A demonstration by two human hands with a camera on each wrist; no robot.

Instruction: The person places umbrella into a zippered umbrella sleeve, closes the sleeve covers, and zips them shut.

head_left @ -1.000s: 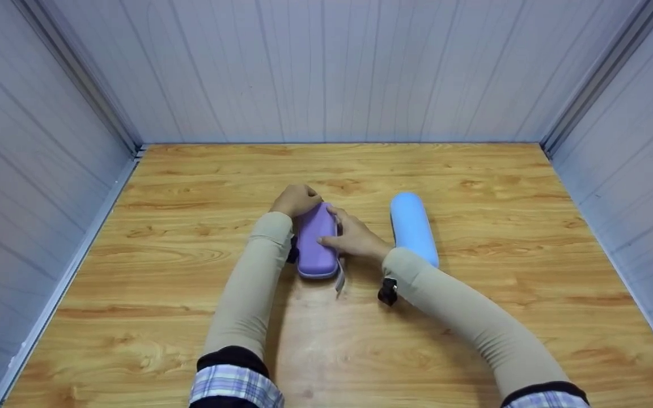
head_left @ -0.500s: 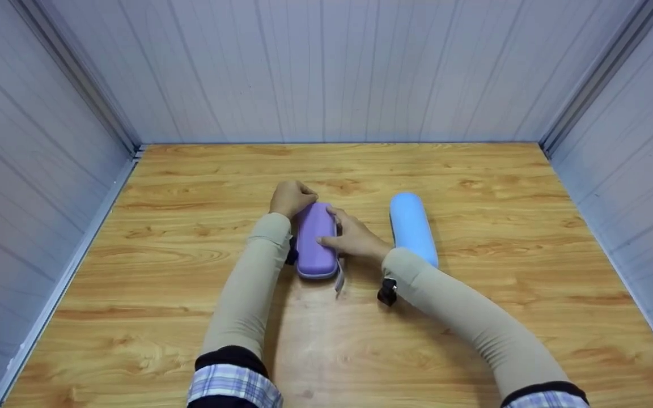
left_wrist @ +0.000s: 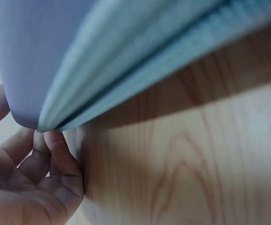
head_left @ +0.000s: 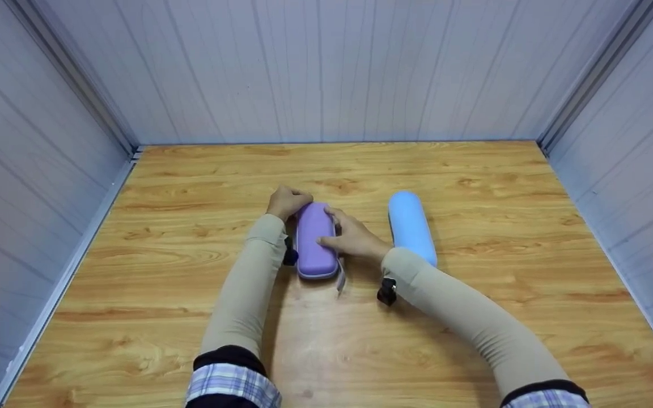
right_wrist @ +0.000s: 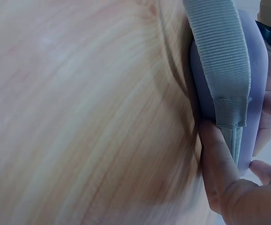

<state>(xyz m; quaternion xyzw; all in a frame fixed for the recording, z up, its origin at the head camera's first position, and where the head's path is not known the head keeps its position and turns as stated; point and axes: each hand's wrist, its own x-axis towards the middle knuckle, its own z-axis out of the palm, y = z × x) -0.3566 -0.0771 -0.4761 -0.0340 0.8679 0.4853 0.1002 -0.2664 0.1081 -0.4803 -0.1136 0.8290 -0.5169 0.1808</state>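
Observation:
A purple zip case (head_left: 316, 241) with rounded ends lies on the wooden table, long side pointing away from me. My right hand (head_left: 357, 235) grips it from the right, thumb on top and fingers along the side. At the far left corner, my left hand (head_left: 288, 202) has its fingertips curled together at the zipper; any pull tab is hidden. The grey zipper band (left_wrist: 140, 56) runs along the case's side to those fingers in the left wrist view. A grey strap (right_wrist: 224, 61) hangs from the case's right side in the right wrist view.
A light blue case (head_left: 411, 226) with rounded ends lies to the right, just behind my right forearm. Pale panel walls (head_left: 326, 73) enclose the wooden table (head_left: 190, 249) at the back and both sides.
My left hand has slid leftward along the far end of the purple case to its left corner. The right hand and the case have stayed put.

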